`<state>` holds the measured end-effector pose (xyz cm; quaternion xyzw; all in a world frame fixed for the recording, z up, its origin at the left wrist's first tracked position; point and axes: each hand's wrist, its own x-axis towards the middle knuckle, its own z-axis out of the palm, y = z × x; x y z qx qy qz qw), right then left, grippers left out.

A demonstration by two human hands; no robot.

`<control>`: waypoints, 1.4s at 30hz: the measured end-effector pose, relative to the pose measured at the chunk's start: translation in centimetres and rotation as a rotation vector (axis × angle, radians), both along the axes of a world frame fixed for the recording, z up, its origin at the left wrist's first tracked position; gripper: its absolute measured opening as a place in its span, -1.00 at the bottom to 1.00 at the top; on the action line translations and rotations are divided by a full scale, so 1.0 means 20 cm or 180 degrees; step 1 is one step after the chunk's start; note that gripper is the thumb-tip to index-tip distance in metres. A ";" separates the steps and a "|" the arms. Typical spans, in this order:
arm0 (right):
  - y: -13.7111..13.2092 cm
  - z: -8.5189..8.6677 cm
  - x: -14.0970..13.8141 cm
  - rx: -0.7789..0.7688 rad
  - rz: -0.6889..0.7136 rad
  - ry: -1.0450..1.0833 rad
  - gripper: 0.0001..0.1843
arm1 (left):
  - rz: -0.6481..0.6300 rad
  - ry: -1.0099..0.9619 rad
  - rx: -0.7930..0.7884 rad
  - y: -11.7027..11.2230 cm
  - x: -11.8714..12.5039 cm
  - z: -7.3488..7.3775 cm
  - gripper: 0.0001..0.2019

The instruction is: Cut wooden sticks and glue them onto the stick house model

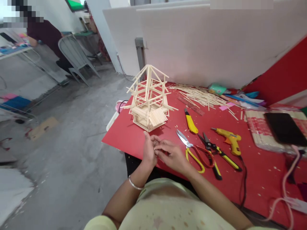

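Note:
Both my hands meet over the near edge of the red table, just below a pagoda-like frame (148,99) built of thin wooden sticks. My left hand (150,150) is curled, thumb pointing up, with its fingers bent toward the right one. Thumb and fingers of my right hand (173,156) pinch together against the left fingers. Whatever lies between them is too small to make out. To the right are scissors (188,145) with red and yellow handles, black-and-yellow cutters (219,150), a yellow utility knife (191,124) and a yellow glue gun (230,139).
Loose wooden sticks (200,95) and a clear ruler (192,106) lie at the back of the red table (259,191). A dark phone (285,127) rests on packed sticks (256,132) at right. White boards (192,44) stand behind. Another person (45,38) sits at far left.

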<state>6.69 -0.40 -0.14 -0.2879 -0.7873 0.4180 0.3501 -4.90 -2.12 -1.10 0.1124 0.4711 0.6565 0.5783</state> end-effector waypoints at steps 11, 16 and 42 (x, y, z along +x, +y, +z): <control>0.08 0.19 0.00 0.1057 -0.0379 -0.0509 -0.79 | -0.0034 0.1947 0.0498 -0.09 -0.11 0.17 -0.77; 0.08 0.17 -0.03 0.1269 -0.0462 -0.0096 -0.70 | 0.0054 0.1035 0.0475 -0.05 -0.13 0.20 -0.75; 0.23 0.08 -0.18 0.2317 -0.1301 -0.0345 -0.75 | 0.0388 0.0313 0.0331 0.12 -0.19 0.21 -0.78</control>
